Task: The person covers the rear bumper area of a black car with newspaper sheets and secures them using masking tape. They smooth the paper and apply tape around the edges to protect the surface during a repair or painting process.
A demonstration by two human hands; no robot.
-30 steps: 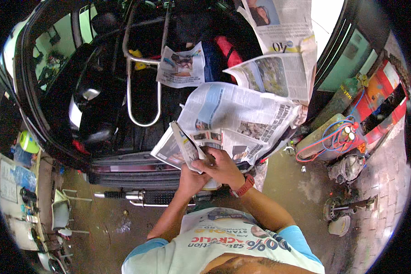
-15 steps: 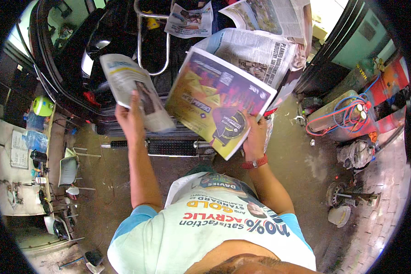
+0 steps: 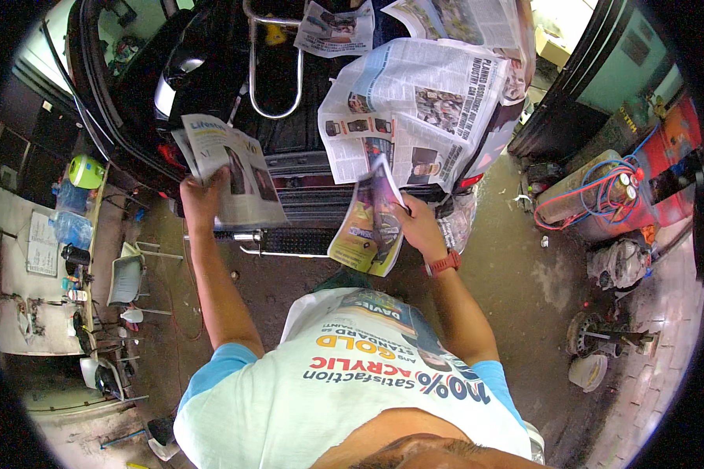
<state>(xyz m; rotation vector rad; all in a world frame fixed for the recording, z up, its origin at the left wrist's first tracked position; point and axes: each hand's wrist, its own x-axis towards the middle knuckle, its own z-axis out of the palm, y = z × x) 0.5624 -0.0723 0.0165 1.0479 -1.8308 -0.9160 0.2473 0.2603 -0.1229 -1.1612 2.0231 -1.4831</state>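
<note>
My left hand (image 3: 201, 203) is closed on the near left side of a folded newspaper (image 3: 249, 186), held over the vehicle's black rear edge. In my right hand (image 3: 424, 228) is a glossy yellow-and-purple newspaper sheet (image 3: 357, 241), pinched at its right side. That sheet is folded or bent inward and hangs close in front of my body. Beyond it, large newspaper pages (image 3: 399, 94) cover the right part of the vehicle's rear, draped over its corner by a red tail light (image 3: 469, 182). A smaller newspaper piece (image 3: 335, 30) lies farther back, beside a bent metal tube frame (image 3: 297, 82).
A black ridged step (image 3: 293, 243) sticks out below the vehicle's rear. To the right, a gas cylinder (image 3: 567, 202) stands with red and blue hoses (image 3: 602, 195). A wheel hub part (image 3: 583, 334) lies on the floor. A grey chair (image 3: 125, 280) is at the left.
The yellow-and-purple sheet went from spread wide to folded narrow and came nearer, uncovering the draped pages. My left hand moved left with its newspaper, and my right hand shifted slightly left.
</note>
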